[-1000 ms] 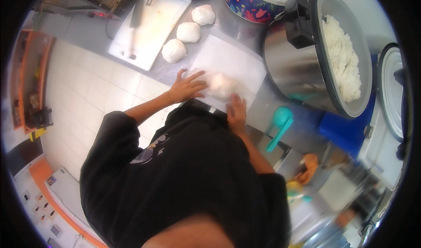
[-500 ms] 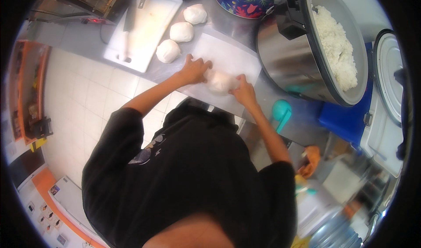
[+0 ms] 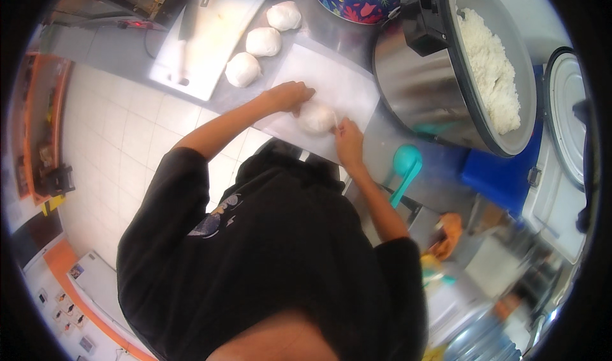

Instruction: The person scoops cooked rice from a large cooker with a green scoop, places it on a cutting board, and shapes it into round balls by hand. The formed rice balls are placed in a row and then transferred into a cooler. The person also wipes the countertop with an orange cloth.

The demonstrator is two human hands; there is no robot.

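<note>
A round white paper-wrapped bundle (image 3: 317, 118) lies on flat sheets of white paper (image 3: 347, 83) at the counter's near edge. My left hand (image 3: 290, 96) is closed at the bundle's left side, fingers curled over the wrap's edge. On the other side, my right hand (image 3: 347, 136) pinches the twisted end of the wrapping. Exactly what lies inside the wrap is hidden. Three similar bundles stand in a slanting row to the left: a far one (image 3: 284, 16), a middle one (image 3: 263, 42) and a near one (image 3: 243, 69).
A white cutting board (image 3: 213, 45) bears a knife (image 3: 187, 26) at left. To the right stands a large steel cooker (image 3: 414, 74) of white rice (image 3: 489, 71). A turquoise scoop (image 3: 405, 163) lies near my right forearm. A flowered pot (image 3: 357, 2) is behind.
My fingers have closed in tighter at both sides of the bundle. The right hand has drawn slightly nearer me, and the bundle looks more compact and rounder.
</note>
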